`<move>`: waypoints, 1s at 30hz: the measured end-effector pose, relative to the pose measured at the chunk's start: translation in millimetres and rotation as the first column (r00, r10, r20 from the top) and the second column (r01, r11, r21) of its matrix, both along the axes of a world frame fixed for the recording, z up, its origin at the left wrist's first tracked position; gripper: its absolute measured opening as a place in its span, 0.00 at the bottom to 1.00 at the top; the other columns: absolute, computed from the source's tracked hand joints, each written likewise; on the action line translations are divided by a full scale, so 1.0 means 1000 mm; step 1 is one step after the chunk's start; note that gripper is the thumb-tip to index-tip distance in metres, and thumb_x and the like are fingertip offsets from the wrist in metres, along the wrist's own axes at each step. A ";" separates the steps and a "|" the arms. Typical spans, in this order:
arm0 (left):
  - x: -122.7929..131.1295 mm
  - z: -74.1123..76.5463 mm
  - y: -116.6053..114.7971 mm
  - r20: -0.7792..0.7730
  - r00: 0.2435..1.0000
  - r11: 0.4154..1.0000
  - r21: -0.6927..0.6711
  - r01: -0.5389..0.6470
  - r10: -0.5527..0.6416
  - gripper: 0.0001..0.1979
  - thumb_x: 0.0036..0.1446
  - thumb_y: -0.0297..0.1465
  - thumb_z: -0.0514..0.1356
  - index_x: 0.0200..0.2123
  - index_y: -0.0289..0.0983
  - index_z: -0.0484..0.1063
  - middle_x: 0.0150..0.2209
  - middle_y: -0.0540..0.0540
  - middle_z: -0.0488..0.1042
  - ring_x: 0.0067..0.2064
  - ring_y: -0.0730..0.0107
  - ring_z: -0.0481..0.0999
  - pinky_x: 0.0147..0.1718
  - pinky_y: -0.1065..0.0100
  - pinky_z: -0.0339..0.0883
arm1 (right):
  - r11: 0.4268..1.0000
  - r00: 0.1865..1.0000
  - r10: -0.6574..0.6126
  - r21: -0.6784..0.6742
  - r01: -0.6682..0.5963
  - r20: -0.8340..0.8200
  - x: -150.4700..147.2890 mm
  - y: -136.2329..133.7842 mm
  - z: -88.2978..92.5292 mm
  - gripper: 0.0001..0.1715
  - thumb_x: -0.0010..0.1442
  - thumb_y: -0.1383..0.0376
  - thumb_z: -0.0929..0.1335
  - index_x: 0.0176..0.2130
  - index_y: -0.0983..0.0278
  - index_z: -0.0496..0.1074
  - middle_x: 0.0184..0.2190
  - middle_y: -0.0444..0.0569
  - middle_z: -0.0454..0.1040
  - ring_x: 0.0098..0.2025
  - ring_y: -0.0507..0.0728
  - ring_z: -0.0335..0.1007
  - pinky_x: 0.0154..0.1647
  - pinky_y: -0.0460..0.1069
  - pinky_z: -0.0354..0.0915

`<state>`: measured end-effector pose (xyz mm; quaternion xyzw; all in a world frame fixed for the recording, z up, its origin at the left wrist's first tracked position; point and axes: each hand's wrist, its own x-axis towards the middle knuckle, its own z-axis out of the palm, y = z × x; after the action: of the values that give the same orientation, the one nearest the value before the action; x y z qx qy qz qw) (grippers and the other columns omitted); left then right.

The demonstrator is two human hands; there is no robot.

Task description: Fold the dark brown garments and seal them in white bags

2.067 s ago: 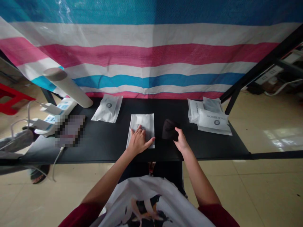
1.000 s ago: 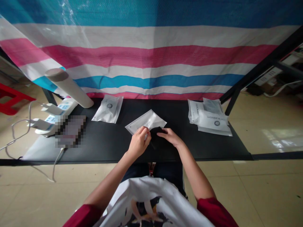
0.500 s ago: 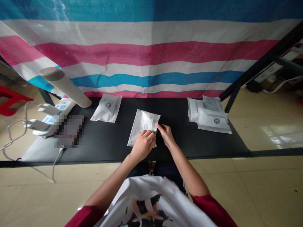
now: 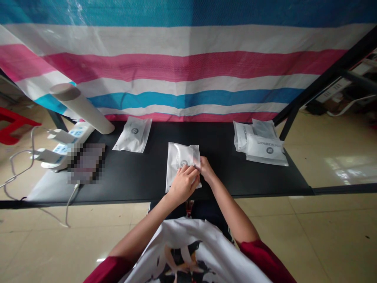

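The two hands have closed in on each other, and the white pouch [image 4: 182, 159] has moved toward the counter's front edge, where it now looks plump. The left hand [image 4: 183, 185] lies over the pouch's lower right corner, its fingers curled and pressed together on the plastic. The right hand [image 4: 205, 168] meets the pouch's right edge with its fingers bunched, partly behind the left hand, so I cannot tell whether it pinches. Both forearms angle inward from red sleeves [image 4: 263, 261] over a white printed T-shirt [image 4: 194, 243].

The black counter [image 4: 141, 177] carries a flat white packet [image 4: 132, 135] up toward the back edge. A stack of white packets [image 4: 259, 144] sits at the back right corner. At the left end are a white power strip [image 4: 60, 149] with plugs, a pixelated object [image 4: 86, 163] and a leaning cardboard tube [image 4: 81, 106]. A striped tarp [image 4: 188, 67] hangs behind, above a tiled floor [image 4: 338, 224].
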<state>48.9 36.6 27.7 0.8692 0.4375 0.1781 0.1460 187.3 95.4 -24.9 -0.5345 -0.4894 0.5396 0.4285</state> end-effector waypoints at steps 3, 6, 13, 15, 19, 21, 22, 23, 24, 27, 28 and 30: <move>-0.002 -0.001 0.000 -0.047 0.999 1.000 0.023 -0.016 0.017 0.07 0.66 0.30 0.51 0.38 0.39 0.69 0.40 0.44 0.72 0.41 0.59 0.68 0.39 0.59 0.62 | 0.982 0.982 0.187 -0.010 -0.187 -0.005 0.005 0.003 -0.002 0.23 0.48 0.47 0.72 0.27 0.66 0.75 0.21 0.44 0.70 0.28 0.54 0.65 0.29 0.47 0.60; -0.004 0.002 0.002 -0.066 0.998 0.999 0.047 -0.001 0.004 0.07 0.66 0.30 0.52 0.38 0.39 0.69 0.41 0.43 0.72 0.42 0.58 0.67 0.38 0.59 0.62 | 0.958 0.958 0.285 -0.021 -0.285 -0.016 0.007 0.007 -0.005 0.24 0.48 0.47 0.72 0.30 0.66 0.76 0.22 0.44 0.72 0.30 0.55 0.67 0.32 0.48 0.63; -0.005 0.004 -0.001 -0.064 0.996 0.995 0.079 -0.056 0.062 0.13 0.64 0.41 0.56 0.45 0.39 0.70 0.45 0.42 0.71 0.46 0.54 0.67 0.43 0.56 0.62 | 0.945 0.939 0.310 -0.060 -0.321 -0.147 0.016 0.006 0.008 0.28 0.52 0.47 0.71 0.45 0.63 0.76 0.38 0.49 0.79 0.39 0.58 0.73 0.39 0.51 0.69; -0.006 -0.001 -0.003 -0.080 0.994 0.992 0.104 -0.065 0.074 0.20 0.57 0.45 0.63 0.47 0.39 0.70 0.48 0.40 0.70 0.49 0.50 0.67 0.45 0.53 0.62 | 0.978 0.971 0.205 -0.026 -0.209 -0.124 0.029 0.001 0.013 0.28 0.55 0.47 0.70 0.48 0.61 0.74 0.45 0.51 0.77 0.43 0.59 0.73 0.41 0.51 0.70; -0.008 -0.013 -0.003 -0.131 0.989 0.985 0.167 -0.047 0.069 0.17 0.54 0.36 0.67 0.46 0.40 0.72 0.48 0.41 0.72 0.48 0.52 0.68 0.44 0.54 0.63 | 0.997 0.996 0.066 -0.046 -0.063 0.055 0.050 -0.019 0.015 0.25 0.58 0.47 0.68 0.46 0.63 0.71 0.35 0.50 0.77 0.34 0.55 0.74 0.29 0.47 0.67; -0.008 -0.016 -0.001 -0.108 0.993 0.977 0.215 -0.017 0.041 0.11 0.57 0.32 0.64 0.44 0.41 0.73 0.46 0.43 0.74 0.46 0.55 0.68 0.42 0.56 0.62 | 0.986 0.986 0.147 -0.091 -0.140 0.072 0.052 -0.032 0.012 0.23 0.57 0.49 0.69 0.43 0.63 0.70 0.27 0.45 0.74 0.27 0.53 0.71 0.24 0.46 0.64; -0.008 -0.017 0.000 -0.086 0.996 0.971 0.240 -0.001 0.022 0.08 0.59 0.32 0.62 0.43 0.41 0.74 0.45 0.44 0.75 0.46 0.57 0.69 0.42 0.57 0.61 | 0.978 0.981 0.186 -0.106 -0.180 0.048 0.051 -0.038 0.010 0.22 0.57 0.49 0.70 0.42 0.62 0.68 0.25 0.43 0.72 0.26 0.53 0.70 0.24 0.46 0.63; -0.008 -0.018 0.001 -0.063 0.998 0.965 0.262 0.015 0.001 0.05 0.61 0.31 0.61 0.41 0.40 0.75 0.43 0.45 0.75 0.45 0.59 0.69 0.41 0.58 0.61 | 0.972 0.978 0.207 -0.113 -0.204 0.009 0.050 -0.043 0.009 0.22 0.55 0.50 0.71 0.42 0.62 0.67 0.24 0.41 0.72 0.25 0.52 0.70 0.24 0.46 0.63; -0.008 -0.018 0.002 -0.042 0.999 0.960 0.279 0.030 -0.019 0.05 0.63 0.31 0.59 0.39 0.40 0.75 0.42 0.46 0.76 0.43 0.61 0.70 0.41 0.59 0.60 | 0.970 0.977 0.211 -0.117 -0.214 -0.038 0.048 -0.047 0.008 0.23 0.54 0.50 0.72 0.41 0.62 0.66 0.24 0.40 0.71 0.25 0.52 0.70 0.25 0.46 0.64; -0.009 -0.019 0.003 -0.013 0.998 0.951 0.302 0.066 -0.065 0.09 0.66 0.32 0.55 0.37 0.39 0.76 0.37 0.47 0.77 0.40 0.64 0.70 0.39 0.61 0.58 | 0.971 0.970 0.185 -0.124 -0.205 -0.158 0.042 -0.052 0.007 0.25 0.51 0.51 0.75 0.40 0.61 0.64 0.24 0.39 0.71 0.24 0.51 0.68 0.26 0.46 0.65; -0.010 -0.020 0.003 -0.012 0.997 0.949 0.305 0.082 -0.082 0.10 0.67 0.32 0.55 0.37 0.40 0.76 0.35 0.48 0.77 0.39 0.65 0.70 0.38 0.62 0.58 | 0.971 0.968 0.178 -0.127 -0.202 -0.177 0.041 -0.052 0.007 0.26 0.50 0.51 0.75 0.40 0.61 0.63 0.24 0.39 0.71 0.24 0.50 0.68 0.27 0.47 0.65; -0.012 -0.022 0.001 -0.007 0.994 0.945 0.310 0.108 -0.111 0.11 0.67 0.30 0.54 0.38 0.39 0.77 0.33 0.48 0.77 0.36 0.67 0.70 0.37 0.63 0.57 | 0.972 0.969 0.165 -0.133 -0.191 -0.182 0.039 -0.051 0.008 0.28 0.49 0.50 0.76 0.39 0.60 0.62 0.24 0.39 0.72 0.23 0.50 0.67 0.26 0.47 0.65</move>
<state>37.1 37.9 5.9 0.9034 0.3544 0.2406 0.0198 226.7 44.1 -17.4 -0.4711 -0.4554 0.6547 0.3768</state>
